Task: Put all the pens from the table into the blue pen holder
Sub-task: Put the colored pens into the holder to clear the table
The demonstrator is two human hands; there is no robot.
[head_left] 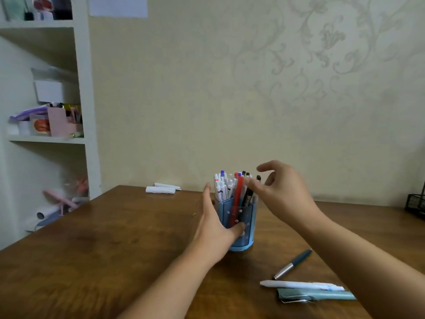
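The blue pen holder [243, 226] stands on the wooden table [115, 238], filled with several upright pens, mostly white, one red. My left hand [216, 224] wraps around the holder's left and front side. My right hand [282, 192] hovers at the pens' tops on the right, fingers spread, thumb and forefinger beside a black pen [249, 194] that leans in the holder. On the table near me lie a dark teal pen with a silver cap [292, 264], a white pen [301, 285] and a light teal pen with a metal clip [315, 295].
Two white rolled papers [162, 188] lie at the table's far edge by the wall. A white shelf unit [46, 125] with clutter stands at the left. A black wire basket [416, 203] sits at the table's right edge.
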